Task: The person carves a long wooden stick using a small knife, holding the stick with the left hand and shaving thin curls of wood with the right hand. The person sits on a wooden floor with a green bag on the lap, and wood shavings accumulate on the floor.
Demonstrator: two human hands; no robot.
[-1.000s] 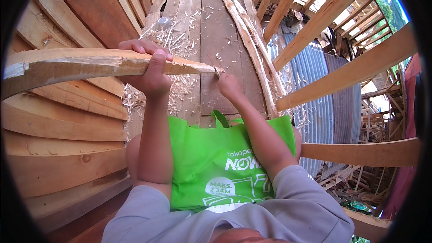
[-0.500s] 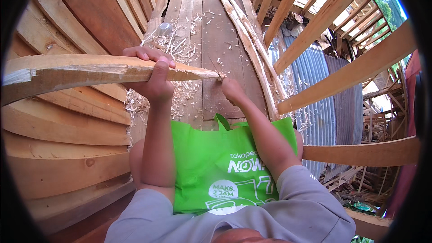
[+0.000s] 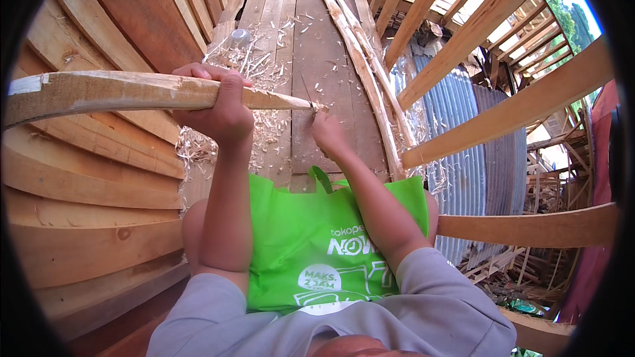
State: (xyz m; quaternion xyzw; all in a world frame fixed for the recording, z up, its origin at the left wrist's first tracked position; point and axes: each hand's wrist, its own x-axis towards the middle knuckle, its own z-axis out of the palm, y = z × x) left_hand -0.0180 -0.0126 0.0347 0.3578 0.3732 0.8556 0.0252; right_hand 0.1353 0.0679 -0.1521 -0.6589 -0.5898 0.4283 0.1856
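A long, pale wooden stick point(image 3: 119, 92) reaches in from the left edge and tapers to a point over the floorboards. My left hand point(image 3: 228, 109) is wrapped round it, a little back from the tapered end. My right hand point(image 3: 327, 132) is closed on a knife, whose handle the fingers hide. The thin blade of the knife point(image 3: 305, 88) points up and away, crossing the stick right at its tip, with a curl of wood beside it. A green cloth bag point(image 3: 278, 225) lies spread over my lap beneath both forearms.
Pale wood shavings point(image 3: 264, 133) litter the plank floor point(image 3: 324, 46). A clear cup point(image 3: 239, 38) stands among them. Two long stripped poles point(image 3: 354, 46) lie along the right side. A board wall point(image 3: 99, 218) rises at left; slanted railing slats point(image 3: 503, 119) and corrugated sheets point(image 3: 456, 165) are at right.
My right hand and the knife have shifted slightly left, with the blade still at the stick's tip. The stick has turned a little in my left hand and its far-left part sits higher.
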